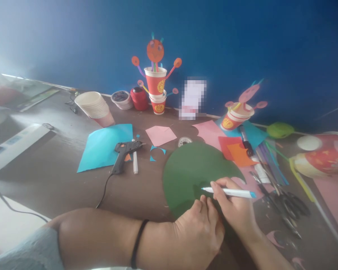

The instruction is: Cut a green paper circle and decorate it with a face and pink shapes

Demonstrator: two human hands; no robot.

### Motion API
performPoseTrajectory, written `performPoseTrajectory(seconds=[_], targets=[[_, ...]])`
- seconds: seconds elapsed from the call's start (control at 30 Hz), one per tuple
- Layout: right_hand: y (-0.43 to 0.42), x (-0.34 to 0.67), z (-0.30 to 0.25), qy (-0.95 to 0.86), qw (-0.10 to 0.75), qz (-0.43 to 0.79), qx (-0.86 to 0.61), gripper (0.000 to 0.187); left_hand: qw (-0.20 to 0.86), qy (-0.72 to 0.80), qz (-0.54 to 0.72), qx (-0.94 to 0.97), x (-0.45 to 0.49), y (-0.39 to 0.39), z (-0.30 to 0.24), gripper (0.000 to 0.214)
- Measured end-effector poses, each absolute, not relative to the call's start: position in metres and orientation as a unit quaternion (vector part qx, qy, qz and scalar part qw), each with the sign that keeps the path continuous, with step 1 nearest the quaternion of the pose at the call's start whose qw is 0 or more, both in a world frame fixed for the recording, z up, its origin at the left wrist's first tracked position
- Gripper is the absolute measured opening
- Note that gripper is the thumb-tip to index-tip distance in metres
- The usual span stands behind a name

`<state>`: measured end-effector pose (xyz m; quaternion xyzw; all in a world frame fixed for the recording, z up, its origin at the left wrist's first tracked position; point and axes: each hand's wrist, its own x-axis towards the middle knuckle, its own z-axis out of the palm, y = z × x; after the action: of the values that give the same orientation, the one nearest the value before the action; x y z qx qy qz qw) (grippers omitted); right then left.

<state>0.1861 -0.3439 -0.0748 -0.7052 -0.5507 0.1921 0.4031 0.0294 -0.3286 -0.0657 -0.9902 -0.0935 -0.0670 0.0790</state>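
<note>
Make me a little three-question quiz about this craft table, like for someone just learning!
1. True or false: the right hand holds a white pen with its tip on the green paper circle.
2. What lies just left of the white glue stick? A) scissors B) a black glue gun C) a pink square
3. Fill in: the left hand rests on the near edge of the green paper circle, and its wrist wears a black ____.

Key: 1 true; 2 B; 3 band.
</note>
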Motion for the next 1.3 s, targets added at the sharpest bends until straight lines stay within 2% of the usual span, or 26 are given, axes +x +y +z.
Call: performPoseTrajectory(seconds=[1.3], targets=[[-0.3450, 0.1878, -0.0742, -0.575, 0.379, 0.149, -0.710, 0.025, 0.084, -0.084, -0.056, -0.991, 0.0280, -0.3266, -0.0613, 0.051]])
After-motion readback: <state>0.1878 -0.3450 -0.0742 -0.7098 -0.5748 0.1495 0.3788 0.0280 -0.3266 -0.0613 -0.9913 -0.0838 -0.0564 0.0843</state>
